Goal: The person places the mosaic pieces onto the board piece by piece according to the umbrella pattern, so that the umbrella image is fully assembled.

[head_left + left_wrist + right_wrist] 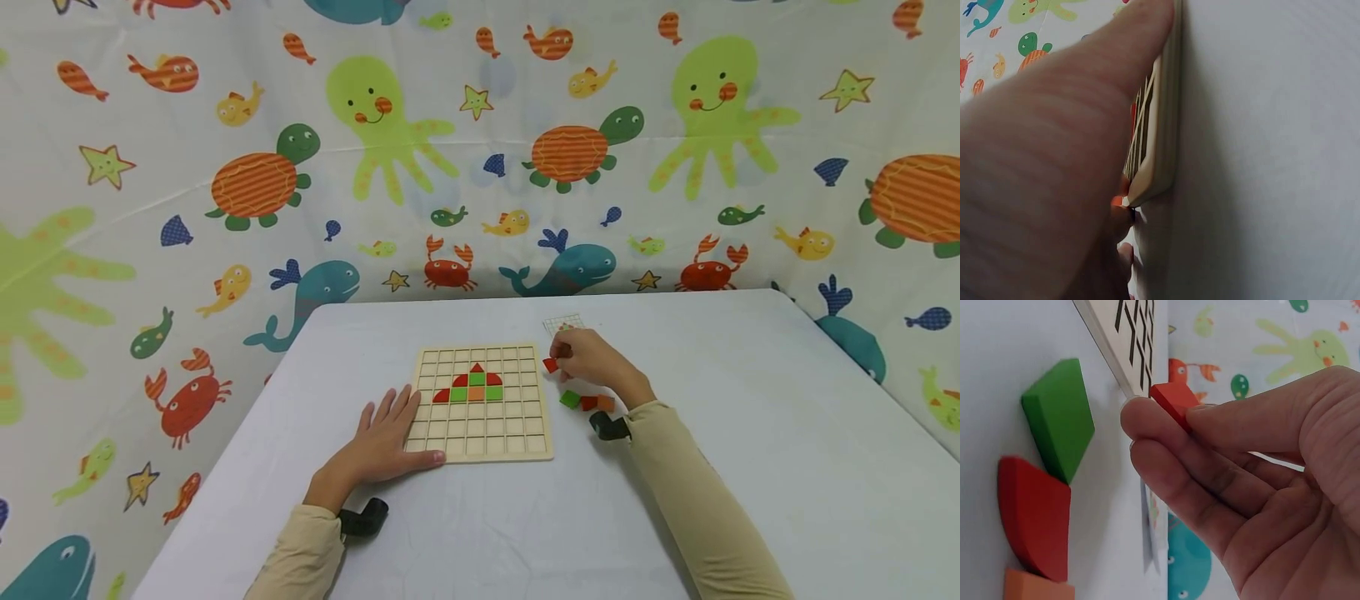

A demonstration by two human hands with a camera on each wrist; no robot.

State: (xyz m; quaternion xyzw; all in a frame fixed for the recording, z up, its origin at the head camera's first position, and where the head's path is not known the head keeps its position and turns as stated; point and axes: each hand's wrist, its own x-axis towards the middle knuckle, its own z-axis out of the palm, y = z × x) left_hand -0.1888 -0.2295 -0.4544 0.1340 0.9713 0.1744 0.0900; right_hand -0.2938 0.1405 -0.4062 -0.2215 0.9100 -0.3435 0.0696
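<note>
A wooden grid board (476,444) lies on the white table, with several red, green and orange pieces set in its middle cells. My left hand (386,442) rests at the board's left front corner, fingers straight, the thumb (1141,25) along the front edge. Just right of the board, my right hand (592,360) pinches a small red block (1175,401) between thumb and fingers, above the table. Its full shape is partly hidden by the fingers. Below that hand lie a green block (1060,419), a red curved-sided block (1035,519) and an orange block (1038,586).
Behind the right hand lies a small printed grid card (562,322), partly covered by it. The table (750,400) extends to both sides. A curtain (480,167) with sea animals hangs behind the table's far edge.
</note>
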